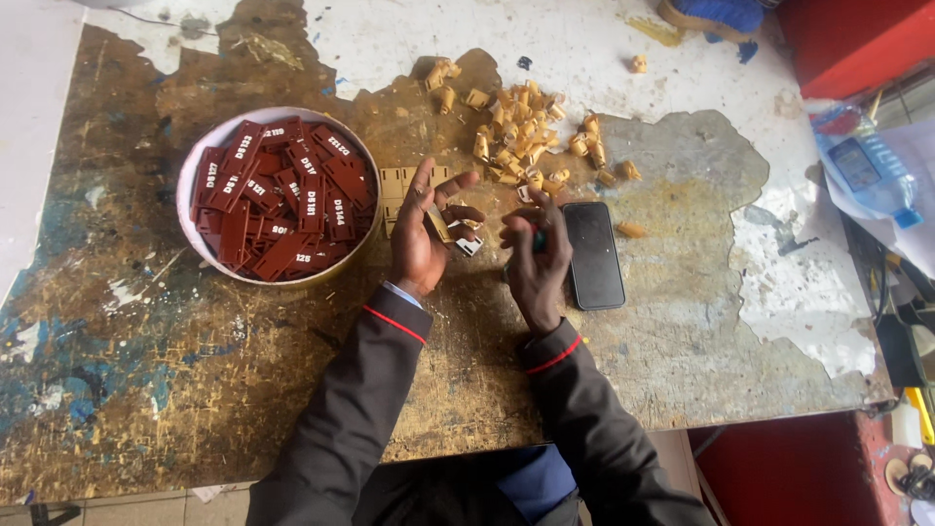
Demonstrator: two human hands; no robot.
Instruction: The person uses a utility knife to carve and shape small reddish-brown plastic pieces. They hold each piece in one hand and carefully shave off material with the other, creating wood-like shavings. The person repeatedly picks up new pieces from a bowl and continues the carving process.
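Observation:
My left hand [421, 234] is palm up over the worn table [243, 390], pinching a small tan tag [438, 226] between thumb and fingers. My right hand [536, 255] is beside it, fingers curled around a small dark object that is mostly hidden. A small white piece [469, 245] lies on the table between the hands. A round white bowl [195, 170] full of dark red tags [282, 200] stands left of my left hand. A flat tan sheet of tags [394, 190] lies just behind my left hand.
A pile of small tan curled pieces [521, 131] lies beyond the hands. A black phone [592, 253] lies face down right of my right hand. A plastic water bottle [862, 166] and a red box [847, 39] sit at the far right.

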